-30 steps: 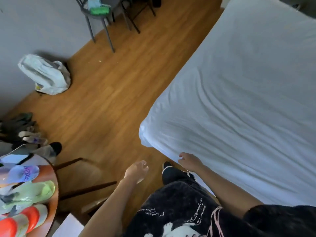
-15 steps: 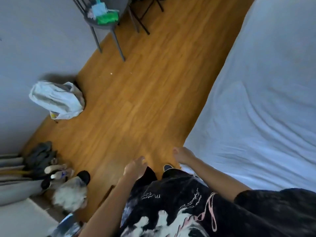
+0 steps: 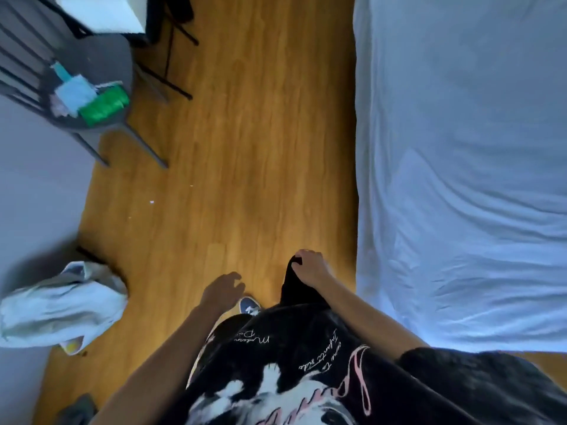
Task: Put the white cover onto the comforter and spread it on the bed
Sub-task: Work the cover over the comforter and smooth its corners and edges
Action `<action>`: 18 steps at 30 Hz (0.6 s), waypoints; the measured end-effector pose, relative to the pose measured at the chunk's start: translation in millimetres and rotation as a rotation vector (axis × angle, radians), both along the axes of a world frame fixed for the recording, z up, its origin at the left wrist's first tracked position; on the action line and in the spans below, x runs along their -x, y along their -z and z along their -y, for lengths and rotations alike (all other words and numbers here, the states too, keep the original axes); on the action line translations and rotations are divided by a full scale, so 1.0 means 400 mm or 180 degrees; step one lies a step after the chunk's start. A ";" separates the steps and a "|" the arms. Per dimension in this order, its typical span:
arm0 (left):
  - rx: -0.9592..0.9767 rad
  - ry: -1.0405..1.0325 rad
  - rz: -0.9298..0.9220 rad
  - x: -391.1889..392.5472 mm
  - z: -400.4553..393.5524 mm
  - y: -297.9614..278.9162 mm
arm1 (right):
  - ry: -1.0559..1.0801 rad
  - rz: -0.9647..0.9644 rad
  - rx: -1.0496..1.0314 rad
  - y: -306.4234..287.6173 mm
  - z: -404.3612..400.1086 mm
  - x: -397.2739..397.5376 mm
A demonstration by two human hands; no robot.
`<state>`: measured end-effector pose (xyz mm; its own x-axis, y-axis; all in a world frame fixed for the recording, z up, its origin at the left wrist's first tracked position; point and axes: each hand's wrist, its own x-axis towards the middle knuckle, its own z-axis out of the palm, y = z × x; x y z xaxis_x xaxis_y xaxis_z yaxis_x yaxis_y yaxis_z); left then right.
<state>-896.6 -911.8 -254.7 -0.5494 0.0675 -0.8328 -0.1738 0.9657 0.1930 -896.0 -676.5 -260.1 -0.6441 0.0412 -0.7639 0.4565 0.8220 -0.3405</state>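
Observation:
The bed [image 3: 460, 179] fills the right side, covered by a wrinkled white sheet. No comforter or separate white cover is plainly in view. My left hand [image 3: 222, 289] hangs over the wooden floor with loosely curled fingers and holds nothing. Just left of the bed's edge, my right hand [image 3: 310, 266] hangs in front of my dark trouser leg, fingers relaxed, holding nothing and apart from the sheet.
A grey chair [image 3: 101, 65] with a green packet and cloths on its seat stands at the upper left. A white bag [image 3: 61, 305] lies by the wall on the left. The wooden floor [image 3: 245, 148] runs between the wall and the bed.
My right hand has left the bed's corner and now hangs beside my leg. The view has swung along the bed's side, bringing the chair and white bag closer.

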 end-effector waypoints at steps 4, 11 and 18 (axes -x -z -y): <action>0.0028 0.0355 0.0049 0.277 -0.005 0.016 | 0.0370 0.0011 0.0035 -0.002 -0.011 0.209; 0.0048 0.0546 -0.0133 0.783 -0.192 0.018 | 0.0633 0.0323 0.0186 0.032 -0.173 0.641; -0.0155 0.0442 -0.0295 1.233 -0.388 -0.030 | 0.0890 0.0215 0.0222 -0.009 -0.391 1.073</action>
<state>-1389.8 -756.6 -242.9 -0.6062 0.1873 -0.7730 -0.0186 0.9683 0.2491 -1325.3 -520.2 -256.7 -0.5627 0.1559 -0.8118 0.6856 0.6368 -0.3529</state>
